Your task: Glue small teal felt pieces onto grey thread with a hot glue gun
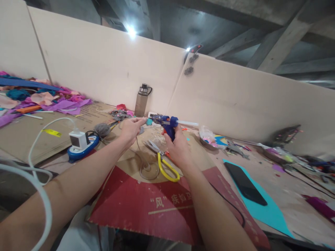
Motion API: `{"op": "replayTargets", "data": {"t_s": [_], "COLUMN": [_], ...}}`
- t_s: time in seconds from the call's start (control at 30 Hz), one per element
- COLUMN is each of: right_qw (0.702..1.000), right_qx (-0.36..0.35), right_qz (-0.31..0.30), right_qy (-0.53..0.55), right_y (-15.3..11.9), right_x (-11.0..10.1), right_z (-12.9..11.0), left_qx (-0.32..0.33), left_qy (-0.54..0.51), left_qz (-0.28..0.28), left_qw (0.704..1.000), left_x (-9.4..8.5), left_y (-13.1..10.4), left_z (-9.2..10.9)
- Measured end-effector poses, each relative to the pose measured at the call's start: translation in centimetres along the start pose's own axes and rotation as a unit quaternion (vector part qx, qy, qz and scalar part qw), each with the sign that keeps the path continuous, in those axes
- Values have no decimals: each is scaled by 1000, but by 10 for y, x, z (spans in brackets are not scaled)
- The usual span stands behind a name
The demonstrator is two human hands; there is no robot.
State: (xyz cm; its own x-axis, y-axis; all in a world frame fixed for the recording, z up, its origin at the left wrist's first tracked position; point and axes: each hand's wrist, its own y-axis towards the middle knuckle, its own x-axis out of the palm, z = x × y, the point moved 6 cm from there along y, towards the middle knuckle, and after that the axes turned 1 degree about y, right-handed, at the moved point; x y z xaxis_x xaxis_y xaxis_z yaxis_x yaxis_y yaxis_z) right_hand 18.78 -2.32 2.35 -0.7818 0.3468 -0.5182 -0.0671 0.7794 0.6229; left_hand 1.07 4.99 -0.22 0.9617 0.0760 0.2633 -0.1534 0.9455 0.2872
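Note:
My right hand (178,146) is wrapped around the handle of a blue glue gun (170,127), whose nozzle points left. A translucent glue stick (190,123) juts from its back end. Close to the nozzle, the fingertips of my left hand (133,128) are pinched together. A thin strand of grey yarn (138,146) hangs from that hand and lies in loops on the cardboard; the tip between the fingers is too small to make out. Beneath both hands are yellow-handled scissors (167,169), blades pointing away. A small teal scrap (149,121) shows beside the nozzle.
Red printed cardboard (131,205) covers the table's front. At left are a power strip (83,148) with a white charger, a grey yarn ball (102,129) and colourful scraps (44,96). A bottle (141,101) stands behind; a phone (244,183) lies at right.

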Motion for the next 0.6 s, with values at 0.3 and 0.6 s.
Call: {"op": "replayTargets", "data": {"t_s": [0.3, 0.6], "right_qw": [1000, 1000], "right_qx": [5, -2], "right_qz": [0, 10], "right_qy": [-11, -21], "right_y": [0, 0], "right_x": [-1, -1], "right_z": [1, 1], "left_qx": [3, 7], "left_qy": [7, 8], "left_qz": [-5, -2], "left_qw": [1000, 1000], "left_x": [1, 0], "left_y": [-1, 1], "left_z": [1, 0]}}
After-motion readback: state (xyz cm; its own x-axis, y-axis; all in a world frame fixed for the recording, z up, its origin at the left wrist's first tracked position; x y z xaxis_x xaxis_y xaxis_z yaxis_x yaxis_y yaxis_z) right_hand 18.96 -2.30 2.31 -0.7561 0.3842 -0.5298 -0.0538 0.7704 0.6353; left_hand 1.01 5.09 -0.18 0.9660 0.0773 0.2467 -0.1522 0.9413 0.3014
